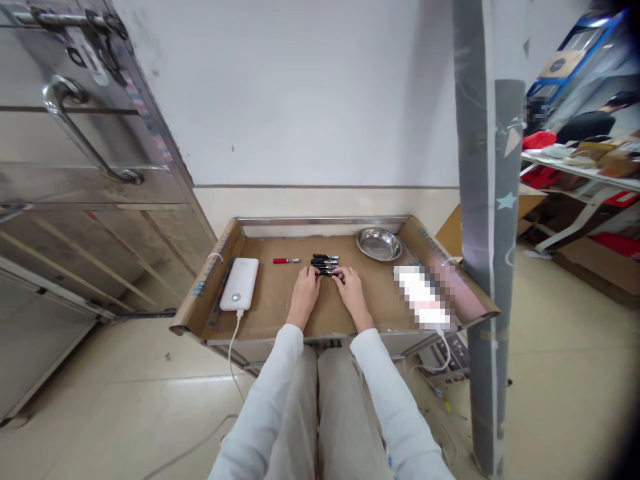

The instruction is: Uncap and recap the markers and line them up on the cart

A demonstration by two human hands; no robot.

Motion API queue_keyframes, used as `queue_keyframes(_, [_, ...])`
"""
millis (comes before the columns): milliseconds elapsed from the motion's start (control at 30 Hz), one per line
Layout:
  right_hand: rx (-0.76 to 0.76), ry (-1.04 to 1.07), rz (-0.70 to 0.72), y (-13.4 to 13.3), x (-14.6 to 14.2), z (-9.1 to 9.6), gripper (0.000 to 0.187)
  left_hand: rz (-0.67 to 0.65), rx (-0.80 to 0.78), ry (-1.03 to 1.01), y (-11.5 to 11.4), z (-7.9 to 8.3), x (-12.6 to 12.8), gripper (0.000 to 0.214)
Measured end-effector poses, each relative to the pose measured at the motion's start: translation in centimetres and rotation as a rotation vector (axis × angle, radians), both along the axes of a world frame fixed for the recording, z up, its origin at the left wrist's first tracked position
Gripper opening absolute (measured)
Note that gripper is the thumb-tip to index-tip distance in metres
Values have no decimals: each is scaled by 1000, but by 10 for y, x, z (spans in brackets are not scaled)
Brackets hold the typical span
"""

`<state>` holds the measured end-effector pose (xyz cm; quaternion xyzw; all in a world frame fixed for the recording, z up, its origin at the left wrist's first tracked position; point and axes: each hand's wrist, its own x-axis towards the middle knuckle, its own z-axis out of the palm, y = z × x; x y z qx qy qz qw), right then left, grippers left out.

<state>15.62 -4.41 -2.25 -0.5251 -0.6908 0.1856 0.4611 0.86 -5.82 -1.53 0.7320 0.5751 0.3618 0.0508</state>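
Several black pens [325, 257] lie side by side, crosswise, in the middle of the cardboard-lined tray table. At the near edge of this row, my left hand [304, 293] has its fingertips closed on the left end of a black pen [327, 273]. The right end of the same pen is between the fingertips of my right hand [351, 293]. The fingers partly cover both ends. Left of the row, apart from it, a red pen [285, 261] lies flat on the cardboard.
A white power bank [240, 285] with a cable lies at the tray's left. A round metal dish [379, 245] stands at the back right, behind a blurred-out device [423, 297] with a cable. Raised cardboard sides [207, 280] border the tray. A grey wrapped post [487, 267] rises at right.
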Motion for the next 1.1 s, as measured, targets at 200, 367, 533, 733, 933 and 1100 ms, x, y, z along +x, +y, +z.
queue_keyframes(200, [-78, 225, -42, -5, 3, 6, 27, 171, 48, -74, 4, 7, -6, 22])
queue_keyframes(367, [-166, 336, -41, -7, 9, 5, 34, 440, 111, 52, 22, 6, -36, 37])
queue_keyframes(533, [-176, 339, -20, -8, 7, 6, 36, 490, 19, 150, 24, 4, -54, 21])
queue_keyframes(733, [-272, 514, 116, -10, 0, 11, 42, 7, 30, -113, -12, 11, -33, 25])
queue_keyframes(933, [-515, 765, 348, -13, 4, 11, 33, -257, 97, -176, -20, 15, -20, 24])
queue_keyframes(1100, [-617, 878, 456, -17, 5, 12, 31, -243, 184, -276, -19, 17, -22, 29])
